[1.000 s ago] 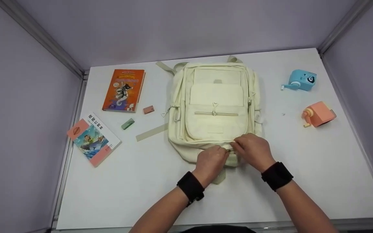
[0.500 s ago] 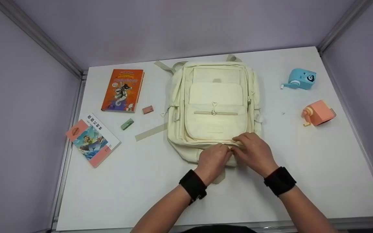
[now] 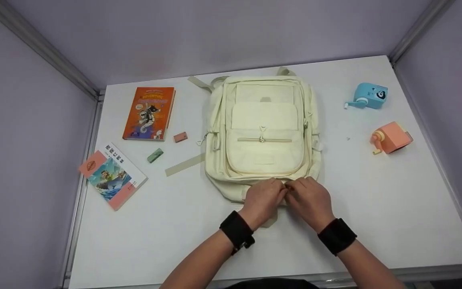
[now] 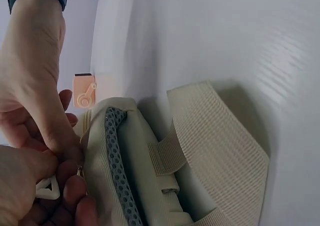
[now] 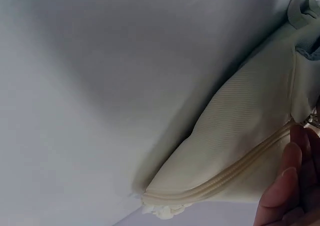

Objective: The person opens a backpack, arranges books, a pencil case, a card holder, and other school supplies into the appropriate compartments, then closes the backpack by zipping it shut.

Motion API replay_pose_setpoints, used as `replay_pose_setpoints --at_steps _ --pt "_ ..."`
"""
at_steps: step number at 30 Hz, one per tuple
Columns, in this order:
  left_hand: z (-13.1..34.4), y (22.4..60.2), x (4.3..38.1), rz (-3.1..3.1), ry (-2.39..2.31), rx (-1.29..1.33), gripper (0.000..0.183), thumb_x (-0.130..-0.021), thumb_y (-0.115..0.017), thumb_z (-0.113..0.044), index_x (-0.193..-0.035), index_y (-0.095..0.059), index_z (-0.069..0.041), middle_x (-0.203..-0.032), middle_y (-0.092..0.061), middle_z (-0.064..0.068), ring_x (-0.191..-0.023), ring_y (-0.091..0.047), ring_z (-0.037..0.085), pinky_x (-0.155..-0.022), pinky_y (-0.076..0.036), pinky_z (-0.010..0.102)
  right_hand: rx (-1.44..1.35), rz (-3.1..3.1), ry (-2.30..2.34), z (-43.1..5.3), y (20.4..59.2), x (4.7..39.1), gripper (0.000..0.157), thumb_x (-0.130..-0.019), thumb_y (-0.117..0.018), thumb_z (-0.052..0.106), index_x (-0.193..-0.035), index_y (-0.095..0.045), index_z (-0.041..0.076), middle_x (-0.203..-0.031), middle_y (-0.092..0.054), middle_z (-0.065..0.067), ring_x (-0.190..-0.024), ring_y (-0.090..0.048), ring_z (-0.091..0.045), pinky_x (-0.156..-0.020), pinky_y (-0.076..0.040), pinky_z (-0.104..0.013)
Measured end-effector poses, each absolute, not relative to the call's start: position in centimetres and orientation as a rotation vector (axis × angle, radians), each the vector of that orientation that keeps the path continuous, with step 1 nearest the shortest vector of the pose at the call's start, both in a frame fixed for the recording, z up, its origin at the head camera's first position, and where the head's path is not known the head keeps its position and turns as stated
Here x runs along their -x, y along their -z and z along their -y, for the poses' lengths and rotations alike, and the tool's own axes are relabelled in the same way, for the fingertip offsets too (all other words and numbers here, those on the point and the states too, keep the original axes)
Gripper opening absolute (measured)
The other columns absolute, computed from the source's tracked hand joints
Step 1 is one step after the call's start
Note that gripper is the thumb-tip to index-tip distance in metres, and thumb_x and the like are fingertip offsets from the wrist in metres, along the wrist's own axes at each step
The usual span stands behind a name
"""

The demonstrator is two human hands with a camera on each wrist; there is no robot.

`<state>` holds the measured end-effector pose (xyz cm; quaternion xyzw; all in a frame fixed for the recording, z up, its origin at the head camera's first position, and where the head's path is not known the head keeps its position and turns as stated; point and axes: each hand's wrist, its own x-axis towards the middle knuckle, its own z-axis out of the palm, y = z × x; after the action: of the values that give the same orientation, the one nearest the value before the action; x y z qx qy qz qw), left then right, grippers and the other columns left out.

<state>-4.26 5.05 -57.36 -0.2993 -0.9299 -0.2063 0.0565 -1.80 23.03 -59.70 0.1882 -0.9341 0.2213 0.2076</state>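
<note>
1. Head: cream backpack (image 3: 265, 156) lies mid-counter (image 3: 167, 228), left hand (image 3: 263, 200) and right hand (image 3: 310, 202) at its near end.
2. Left wrist: left's pinching the triangular zipper pull (image 4: 54, 187); crooked tug could jam it.
3. Right wrist: right's pinching the zipper seam (image 5: 235, 174); slack fabric might snag imo.

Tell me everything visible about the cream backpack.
The cream backpack looks like soft woven fabric and lies on the white table, front up. Its front pocket is crossed by a narrow strip. Beige webbing straps spread past its edges, and the left wrist view shows grey mesh at the near end. The left hand and right hand pinch its near edge, where a white triangular pull shows; they hide whether it is fastened there.
</note>
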Motion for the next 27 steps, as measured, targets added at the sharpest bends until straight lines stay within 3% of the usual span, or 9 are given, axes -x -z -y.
replay_pose_setpoints --at_steps 5,10,15,19,27 --pt "-4.4 57.3 4.7 2.642 0.572 0.956 0.007 -0.099 -0.065 -0.020 -0.099 -0.072 -0.019 -0.090 -0.066 -0.004 -0.083 -0.063 0.015 -0.068 -0.051 0.027 -0.519 2.554 -0.568 -22.6 60.0 1.8 0.007 -0.087 -0.077 0.010 -0.093 -0.075 0.013 -0.082 -0.071 0.000 -0.073 -0.063 -0.021 -0.061 -0.053 -0.034" --pt "-3.8 57.4 5.7 2.633 0.378 0.884 0.027 -0.094 -0.069 -0.016 -0.120 -0.071 -0.018 -0.112 -0.066 0.000 -0.106 -0.061 0.021 -0.088 -0.051 0.034 -0.498 2.550 -0.585 -22.5 60.1 1.8 0.007 -0.087 -0.070 0.007 -0.091 -0.074 0.011 -0.082 -0.070 -0.001 -0.072 -0.063 -0.022 -0.061 -0.053 -0.035" --pt "-3.5 57.7 6.2 2.758 0.355 0.839 0.017 -0.096 -0.073 -0.032 -0.106 -0.070 -0.018 -0.092 -0.069 -0.002 -0.083 -0.065 0.019 -0.070 -0.050 0.032 -0.498 2.531 -0.588 -22.6 60.3 1.8 0.006 -0.086 -0.071 0.008 -0.089 -0.075 0.012 -0.080 -0.071 0.001 -0.070 -0.063 -0.020 -0.058 -0.052 -0.035" --pt "-3.7 57.7 6.4 2.790 0.405 0.804 0.017 -0.099 -0.069 -0.031 -0.094 -0.065 -0.015 -0.070 -0.065 -0.001 -0.060 -0.063 0.018 -0.052 -0.048 0.033 -0.498 2.507 -0.592 -22.8 60.4 1.8 0.008 -0.084 -0.072 0.007 -0.090 -0.076 0.012 -0.081 -0.072 0.001 -0.070 -0.066 -0.020 -0.057 -0.052 -0.035" --pt "-3.8 57.7 6.1 2.839 0.439 0.776 0.017 -0.101 -0.065 -0.024 -0.093 -0.057 -0.012 -0.061 -0.061 0.001 -0.051 -0.062 0.019 -0.043 -0.047 0.035 -0.470 2.489 -0.632 -23.2 60.3 1.7 0.010 -0.082 -0.068 0.006 -0.087 -0.074 0.011 -0.079 -0.070 0.000 -0.072 -0.067 -0.021 -0.056 -0.053 -0.036"
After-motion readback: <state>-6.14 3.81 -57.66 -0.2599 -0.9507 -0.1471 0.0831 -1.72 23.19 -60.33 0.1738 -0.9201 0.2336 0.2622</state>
